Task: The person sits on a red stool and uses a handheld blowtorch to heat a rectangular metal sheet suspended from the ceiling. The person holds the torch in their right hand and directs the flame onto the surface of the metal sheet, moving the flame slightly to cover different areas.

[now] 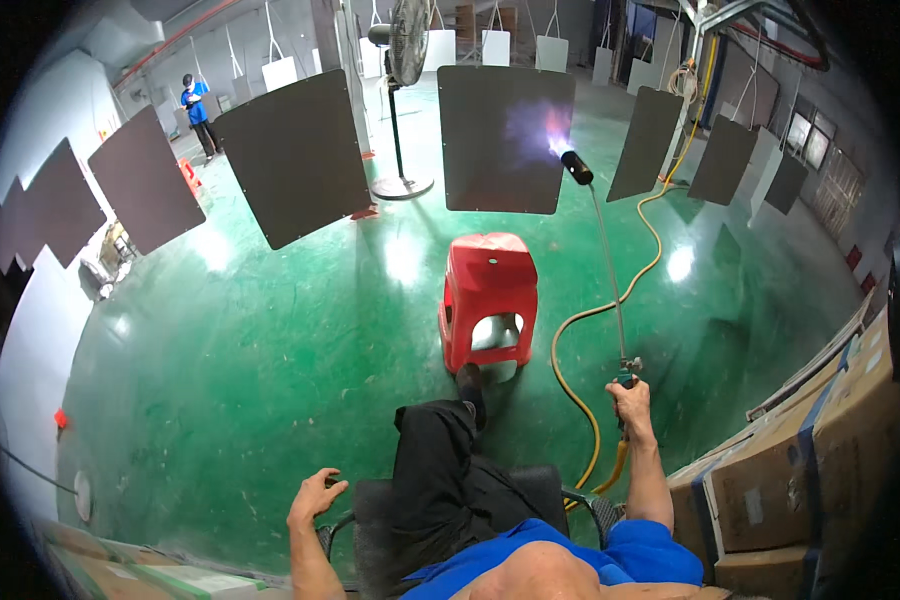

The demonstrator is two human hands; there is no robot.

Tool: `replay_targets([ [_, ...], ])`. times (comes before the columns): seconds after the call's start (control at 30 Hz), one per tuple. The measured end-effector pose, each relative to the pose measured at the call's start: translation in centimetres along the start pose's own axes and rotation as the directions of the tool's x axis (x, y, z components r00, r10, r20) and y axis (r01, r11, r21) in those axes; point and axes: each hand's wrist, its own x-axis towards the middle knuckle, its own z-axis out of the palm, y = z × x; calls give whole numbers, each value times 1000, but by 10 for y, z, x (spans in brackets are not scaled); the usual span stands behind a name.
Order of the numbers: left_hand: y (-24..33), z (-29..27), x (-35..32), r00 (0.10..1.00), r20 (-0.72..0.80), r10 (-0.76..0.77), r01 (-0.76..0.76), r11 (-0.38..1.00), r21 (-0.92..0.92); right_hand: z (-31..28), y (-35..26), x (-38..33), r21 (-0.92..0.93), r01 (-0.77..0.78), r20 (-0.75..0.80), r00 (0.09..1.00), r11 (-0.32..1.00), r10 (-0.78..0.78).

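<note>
While right hand (630,402) grips torch (610,262), left hand (316,494) curls.

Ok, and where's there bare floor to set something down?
The widest bare patch is the green floor left of the stool, toward the white wall. Another lies right of the torch, short of the boxes. It's crowded between stool and right hand, where the hose winds.
</note>
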Motion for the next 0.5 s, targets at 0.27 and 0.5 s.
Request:
replay_targets([
  [0.27,11,-6,-3,999,27,-40,40,999,-25,14,-77,8,16,90,28,996,996,-90],
  [0.5,2,-7,-1,999,35,-39,41,998,-46,44,-89,2,8,79,158,984,997,-80],
])
